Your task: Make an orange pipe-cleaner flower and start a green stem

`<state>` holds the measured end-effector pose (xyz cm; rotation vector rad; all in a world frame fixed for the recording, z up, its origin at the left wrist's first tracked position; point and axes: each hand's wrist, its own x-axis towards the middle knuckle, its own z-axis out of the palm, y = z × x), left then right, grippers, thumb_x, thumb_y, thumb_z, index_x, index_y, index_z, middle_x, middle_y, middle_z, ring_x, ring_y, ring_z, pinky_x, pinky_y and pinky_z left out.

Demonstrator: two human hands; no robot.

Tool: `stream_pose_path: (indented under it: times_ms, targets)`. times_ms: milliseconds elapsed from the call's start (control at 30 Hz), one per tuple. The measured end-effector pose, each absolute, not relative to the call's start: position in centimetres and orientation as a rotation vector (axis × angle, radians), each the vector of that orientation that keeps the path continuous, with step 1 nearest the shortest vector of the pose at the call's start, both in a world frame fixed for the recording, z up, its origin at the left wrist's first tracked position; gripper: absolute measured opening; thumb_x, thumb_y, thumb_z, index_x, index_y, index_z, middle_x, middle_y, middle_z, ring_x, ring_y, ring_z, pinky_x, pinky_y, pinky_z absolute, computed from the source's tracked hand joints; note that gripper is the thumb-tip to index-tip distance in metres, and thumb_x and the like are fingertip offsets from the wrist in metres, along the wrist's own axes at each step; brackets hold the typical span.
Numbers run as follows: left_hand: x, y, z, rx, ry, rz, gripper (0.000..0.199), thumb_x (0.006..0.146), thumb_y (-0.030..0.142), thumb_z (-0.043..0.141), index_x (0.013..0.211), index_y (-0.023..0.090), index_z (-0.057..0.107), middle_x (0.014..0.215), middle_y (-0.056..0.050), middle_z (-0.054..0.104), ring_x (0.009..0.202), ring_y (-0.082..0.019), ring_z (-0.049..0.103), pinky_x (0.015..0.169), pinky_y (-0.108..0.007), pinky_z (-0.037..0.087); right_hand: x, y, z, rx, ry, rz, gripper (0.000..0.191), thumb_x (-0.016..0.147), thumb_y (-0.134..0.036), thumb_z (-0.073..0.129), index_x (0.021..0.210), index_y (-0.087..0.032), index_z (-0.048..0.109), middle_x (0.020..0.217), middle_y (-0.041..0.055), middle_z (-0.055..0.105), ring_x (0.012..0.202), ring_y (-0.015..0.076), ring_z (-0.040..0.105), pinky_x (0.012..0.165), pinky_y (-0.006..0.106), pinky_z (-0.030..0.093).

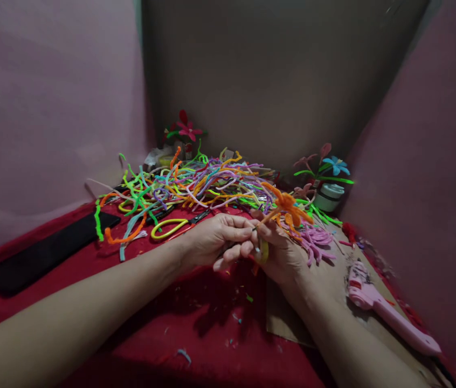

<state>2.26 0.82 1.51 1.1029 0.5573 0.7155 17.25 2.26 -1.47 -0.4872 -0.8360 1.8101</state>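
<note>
My left hand (222,237) and my right hand (282,250) meet above the middle of the table. An orange pipe cleaner flower (287,205) leans up and to the right, over my right hand. Its thin stem runs down between my hands. The left thumb and forefinger pinch at the stem's lower end, while the right thumb and fingers close round the stem below the petals. A small yellow ring-like thing (265,252) sits against my right fingers; its kind is unclear. Beyond the hands lies a heap of coloured pipe cleaners (207,183).
Yellow-handled scissors (167,229) lie left of my hands, near a long black object (46,250). At right, a pink glue gun (389,312) rests on a cardboard sheet (288,326). Pink pipe cleaners (317,242), a lidded cup (330,196) and a blue flower (336,165) stand farther back.
</note>
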Motion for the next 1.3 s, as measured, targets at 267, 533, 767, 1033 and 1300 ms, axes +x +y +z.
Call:
stream_pose_path:
  times_ms: [267,533,767,1033,1300]
  targets:
    - [3.1,0.7,1.1,1.618,0.907,0.982,0.011,0.077,0.025,0.057,0.072,0.014,0.056,0.062,0.003,0.057,0.049,-0.006,0.051,0.049,-0.018,0.04,16.9,2.7,-1.9,-0.571,-0.751,1.636,0.018,0.049,-0.013,0.077,0.061,-0.02,0.065,0.058,-0.0043,0.065,0.049,0.011,0.056,0.048,0.024,0.045]
    - [3.4,0.3,1.2,1.574,1.04,1.092,0.013,0.076,0.026,0.057,0.069,0.015,0.056,0.048,0.006,0.046,0.043,-0.006,0.04,0.044,-0.019,0.033,16.6,2.3,-2.0,-0.56,-0.808,1.545,0.014,0.053,-0.014,0.076,0.063,-0.019,0.067,0.06,-0.005,0.065,0.057,0.0101,0.057,0.059,0.024,0.045]
    - [3.1,0.3,1.5,1.468,0.979,1.083,0.016,0.077,0.028,0.058,0.068,0.015,0.054,0.042,0.006,0.048,0.035,-0.004,0.038,0.039,-0.017,0.032,17.1,1.9,-0.5,-0.631,-0.813,1.578,0.016,0.047,-0.014,0.077,0.06,-0.019,0.068,0.062,-0.0026,0.069,0.053,0.0104,0.056,0.05,0.022,0.042]
    - [2.8,0.5,1.4,1.443,0.867,1.021,0.017,0.079,0.025,0.056,0.067,0.013,0.057,0.041,0.005,0.051,0.032,-0.004,0.043,0.034,-0.014,0.033,17.7,2.5,-1.0,-0.581,-0.945,1.66,0.016,0.055,-0.017,0.075,0.07,-0.018,0.071,0.06,-0.0024,0.067,0.052,0.0095,0.055,0.051,0.021,0.043]
    - [3.2,0.1,1.3,1.16,0.639,0.87,0.022,0.083,0.027,0.05,0.066,0.013,0.053,0.035,0.006,0.047,0.022,-0.006,0.037,0.025,-0.015,0.028,17.8,2.4,-1.1,-0.476,-1.039,1.636,0.013,0.059,-0.018,0.072,0.072,-0.019,0.071,0.057,-0.0024,0.064,0.047,0.0105,0.054,0.049,0.025,0.042]
